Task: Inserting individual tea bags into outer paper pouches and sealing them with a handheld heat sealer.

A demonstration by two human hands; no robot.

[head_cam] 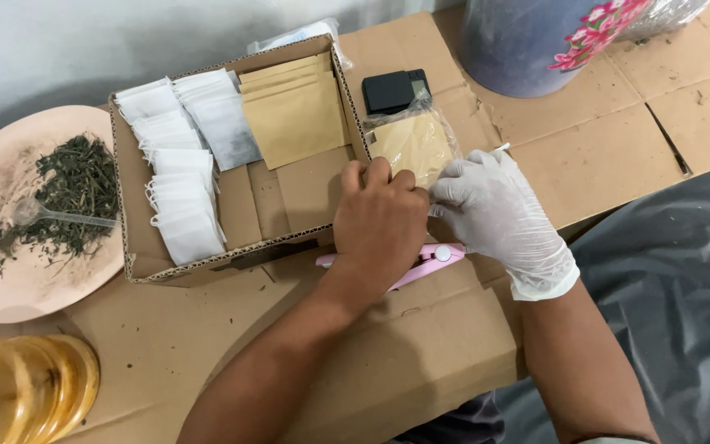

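Observation:
My bare left hand [380,222] and my right hand [499,215], in a white glove, meet over a clear plastic packet holding a tan pouch [411,144]. Both hands pinch the packet's near edge. It lies on cardboard [421,353] just right of a shallow cardboard tray [285,193]. Under my left hand lies a pink handheld sealer [429,259], partly hidden. A small black pocket scale [396,89] sits just beyond the packet.
The tray holds rows of white filter bags [178,164] and a stack of tan pouches [293,111]. A pink plate [10,271] at left carries dried green herbs [67,193] and a clear plastic spoon [43,214]. An amber jar [26,390] stands bottom left; a flowered bucket [527,41] at the back.

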